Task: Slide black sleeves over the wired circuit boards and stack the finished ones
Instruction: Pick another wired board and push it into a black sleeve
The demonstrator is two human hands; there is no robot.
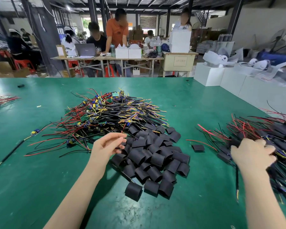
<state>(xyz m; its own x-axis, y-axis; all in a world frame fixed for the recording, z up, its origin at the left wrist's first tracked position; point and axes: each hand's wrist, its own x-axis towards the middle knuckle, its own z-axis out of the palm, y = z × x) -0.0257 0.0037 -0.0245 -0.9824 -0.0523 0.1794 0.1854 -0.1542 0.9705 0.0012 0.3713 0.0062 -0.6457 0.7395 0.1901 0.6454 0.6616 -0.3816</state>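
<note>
The green table [40,171] carries a tangle of wired circuit boards [109,113] in the middle, black sleeves [155,156] heaped just in front, finished ones [262,139] stacked right. The right hand [253,154] presses onto that stack, fingers spread. The left hand [109,144] hovers loosely curled, holding nothing.

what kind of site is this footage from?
Most likely a small electronics assembly workshop. A green work mat holds a heap of wired circuit boards and a pile of black sleeves; behind it, people sit at trestle tables among white boxes.
</note>
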